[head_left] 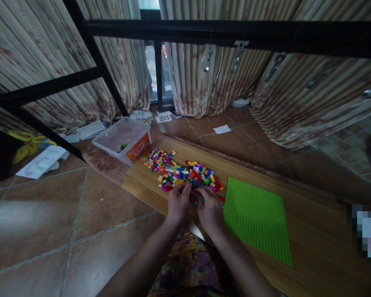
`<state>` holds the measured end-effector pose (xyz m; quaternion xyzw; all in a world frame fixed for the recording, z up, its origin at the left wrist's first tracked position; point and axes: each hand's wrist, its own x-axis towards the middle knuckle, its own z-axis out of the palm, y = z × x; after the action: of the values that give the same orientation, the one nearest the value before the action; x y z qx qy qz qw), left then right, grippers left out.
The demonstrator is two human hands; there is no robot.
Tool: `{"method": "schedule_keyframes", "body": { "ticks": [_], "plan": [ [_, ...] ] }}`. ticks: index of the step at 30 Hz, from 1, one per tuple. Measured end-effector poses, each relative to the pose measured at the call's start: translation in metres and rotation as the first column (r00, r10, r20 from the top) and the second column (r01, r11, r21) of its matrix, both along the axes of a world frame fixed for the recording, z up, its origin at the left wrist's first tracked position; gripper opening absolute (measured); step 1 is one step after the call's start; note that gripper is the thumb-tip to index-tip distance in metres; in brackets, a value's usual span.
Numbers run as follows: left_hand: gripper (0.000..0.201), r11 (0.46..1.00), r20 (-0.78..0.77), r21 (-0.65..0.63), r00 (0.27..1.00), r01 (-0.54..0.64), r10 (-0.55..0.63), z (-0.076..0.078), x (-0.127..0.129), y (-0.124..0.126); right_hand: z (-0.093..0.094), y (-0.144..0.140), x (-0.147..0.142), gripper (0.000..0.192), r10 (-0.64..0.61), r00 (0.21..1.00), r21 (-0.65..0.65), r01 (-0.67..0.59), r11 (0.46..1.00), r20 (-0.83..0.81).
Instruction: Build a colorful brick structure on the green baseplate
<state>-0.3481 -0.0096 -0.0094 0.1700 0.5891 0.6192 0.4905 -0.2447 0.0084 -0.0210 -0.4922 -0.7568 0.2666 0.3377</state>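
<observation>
Both hands, the left hand and the right hand, are curled together at the near edge of the brick pile on the bench; I cannot tell what they pinch. A careless sweep could push bricks off onto the floor, away from the green baseplate.

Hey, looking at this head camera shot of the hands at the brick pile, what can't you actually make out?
Head view, all items:
- What the left hand and right hand hold: the fingers curl over it, hiding it.
- Single pieces in the brick pile: too small and dim.
- Contents of the plastic tub: cloudy walls, only a green speck shows.
- Patch at the right edge: pixelated.
- Wooden board: its near end is cut off by the frame.
</observation>
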Motion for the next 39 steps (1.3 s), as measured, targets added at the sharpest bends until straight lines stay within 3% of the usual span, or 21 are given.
{"method": "schedule_keyframes", "body": {
  "ticks": [3,7,18,23,26,30,33,36,39],
  "plan": [
    [0.015,1.000,-0.095,0.010,0.995,-0.006,0.007,-0.006,-0.005,0.011,-0.002,0.009,-0.003,0.028,0.063,0.989,0.077,-0.074,0.994,0.133],
    [0.014,1.000,-0.199,0.025,0.980,-0.008,0.012,-0.010,-0.008,0.016,-0.006,0.013,-0.005,0.034,0.060,0.981,0.114,-0.082,0.990,0.184],
    [0.024,0.998,-0.224,0.046,0.974,0.049,-0.037,-0.010,-0.015,0.014,-0.009,0.013,0.003,0.045,0.064,0.998,0.083,-0.063,0.995,-0.011],
    [0.034,0.992,-0.185,0.059,0.977,0.114,-0.101,0.000,-0.017,0.007,-0.006,0.012,0.005,0.036,0.047,0.998,0.068,-0.044,0.997,-0.040],
    [0.037,0.993,-0.220,0.078,0.973,0.087,-0.068,0.007,-0.027,-0.005,-0.004,0.011,0.007,0.028,0.023,0.997,0.062,-0.019,0.998,-0.067],
    [0.030,0.997,-0.384,0.078,0.922,-0.023,0.052,0.007,-0.049,-0.029,-0.001,0.009,0.010,0.017,-0.013,0.989,0.033,0.018,0.999,-0.147],
    [0.026,0.997,-0.485,0.059,0.871,-0.049,0.071,0.001,-0.061,-0.045,0.002,0.005,0.013,0.017,-0.025,0.979,-0.036,0.018,0.999,-0.201],
    [0.022,0.998,-0.602,0.051,0.797,-0.020,0.047,-0.003,-0.063,-0.054,0.005,0.002,0.014,0.026,-0.015,0.984,-0.128,-0.008,0.992,-0.178],
    [0.022,0.998,-0.714,0.037,0.700,0.059,-0.015,-0.007,-0.060,-0.057,0.006,0.001,0.012,0.032,0.011,0.997,-0.104,-0.019,0.994,-0.079]
  ]
}}
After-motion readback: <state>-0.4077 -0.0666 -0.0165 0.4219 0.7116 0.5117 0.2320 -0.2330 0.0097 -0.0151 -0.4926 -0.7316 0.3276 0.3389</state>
